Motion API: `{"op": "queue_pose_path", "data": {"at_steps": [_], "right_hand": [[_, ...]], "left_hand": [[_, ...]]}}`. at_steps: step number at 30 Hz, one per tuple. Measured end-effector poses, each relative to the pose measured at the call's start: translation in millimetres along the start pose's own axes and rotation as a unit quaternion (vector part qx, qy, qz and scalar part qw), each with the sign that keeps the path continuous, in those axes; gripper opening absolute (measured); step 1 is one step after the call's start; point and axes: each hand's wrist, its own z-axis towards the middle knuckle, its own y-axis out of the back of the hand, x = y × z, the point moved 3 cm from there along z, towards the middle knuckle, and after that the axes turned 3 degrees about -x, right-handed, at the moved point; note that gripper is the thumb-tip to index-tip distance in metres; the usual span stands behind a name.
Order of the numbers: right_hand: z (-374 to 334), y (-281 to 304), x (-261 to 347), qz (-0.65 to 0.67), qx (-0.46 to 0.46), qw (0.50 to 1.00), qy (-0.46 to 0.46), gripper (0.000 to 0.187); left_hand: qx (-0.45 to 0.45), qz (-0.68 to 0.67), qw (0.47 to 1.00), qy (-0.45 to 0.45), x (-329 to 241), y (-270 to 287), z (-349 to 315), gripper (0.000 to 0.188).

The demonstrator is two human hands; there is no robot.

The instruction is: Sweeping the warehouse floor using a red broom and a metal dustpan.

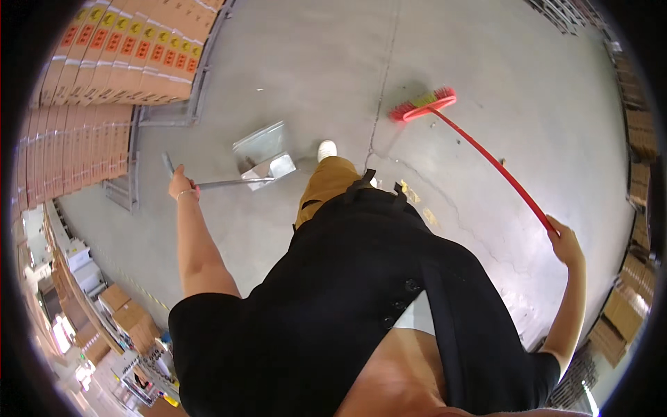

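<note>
My left hand (182,184) is wrapped round the grey handle of a long-handled metal dustpan (260,147). The pan is out ahead of me, left of my white shoe (326,149), with some debris in it that is too small to name. Off to the right, my right hand (565,241) is closed round the red stick of a broom (497,165). The broom's red head, with red and yellow bristles, is on the floor ahead and to the right, apart from the dustpan.
Tall stacks of flat brown cartons (132,52) stand on metal pallets (167,115) at the left. More cartons (622,313) line the right edge. A crack (381,104) runs along the grey floor, with yellow tape scraps (411,192) near my feet. Cluttered shelving (90,278) is at lower left.
</note>
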Motion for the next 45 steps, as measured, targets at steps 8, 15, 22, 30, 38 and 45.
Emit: {"op": "queue_pose_path", "data": {"at_steps": [8, 15, 22, 30, 38, 45], "right_hand": [[30.4, 17.0, 141.5, 0.069, 0.065, 0.994, 0.062, 0.036], [270.2, -97.7, 353.3, 0.02, 0.069, 0.953, 0.295, 0.039], [328.4, -175.7, 530.9, -0.112, 0.169, 0.942, 0.266, 0.051], [335.4, -166.4, 397.8, -0.115, 0.206, 0.958, 0.161, 0.052], [238.7, -131.4, 115.3, -0.03, 0.149, 0.987, 0.051, 0.046], [70.2, -78.9, -11.7, 0.054, 0.183, 0.969, -0.159, 0.045]], "left_hand": [[-0.013, 0.012, 0.999, 0.039, -5.4, 75.6, 8.3, 0.026], [0.01, 0.003, 0.997, 0.075, 39.3, 55.2, 12.6, 0.024], [-0.026, 0.083, 0.99, 0.111, 52.8, 79.6, 7.2, 0.028], [-0.019, 0.186, 0.976, 0.109, 45.1, 63.3, 17.2, 0.032], [0.033, 0.216, 0.975, 0.043, 30.5, 20.0, 1.5, 0.033], [0.096, 0.179, 0.979, -0.027, 13.9, -22.5, -36.0, 0.031]]}}
